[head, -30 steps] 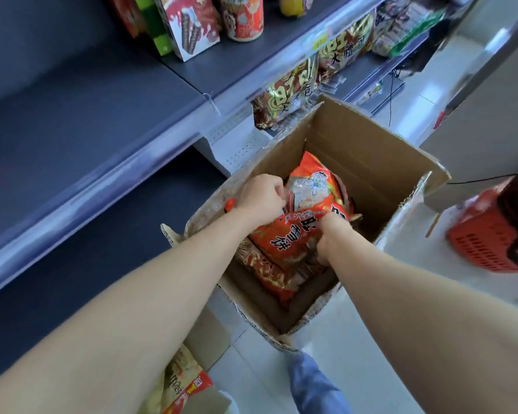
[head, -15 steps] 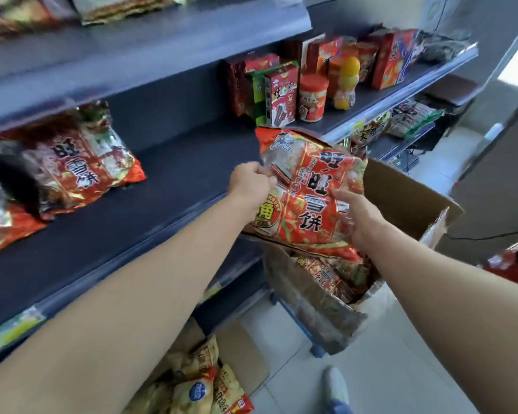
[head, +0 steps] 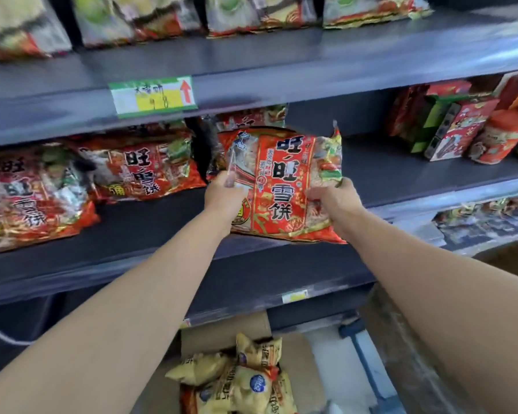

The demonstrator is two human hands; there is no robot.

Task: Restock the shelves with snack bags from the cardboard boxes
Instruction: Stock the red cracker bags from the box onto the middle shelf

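I hold a large red snack bag (head: 284, 186) with Chinese lettering upright over the front of the middle dark shelf (head: 401, 177). My left hand (head: 223, 194) grips its left edge. My right hand (head: 334, 201) grips its lower right edge. Two bags of the same kind (head: 141, 168) (head: 27, 198) lie on that shelf to the left, and another (head: 248, 121) shows behind the held one. A cardboard box (head: 219, 333) on the floor below holds several yellow snack bags (head: 245, 380).
The top shelf carries a row of snack bags (head: 251, 13) and a green and yellow price tag (head: 153, 95) on its front edge. Red boxes and a tub (head: 461, 127) stand at the right of the middle shelf. A lower shelf at right holds more bags (head: 485, 216).
Both hands lifted the red bag out of the cardboard box and carried it up and left to the middle shelf. My view rose from the box to the shelves.
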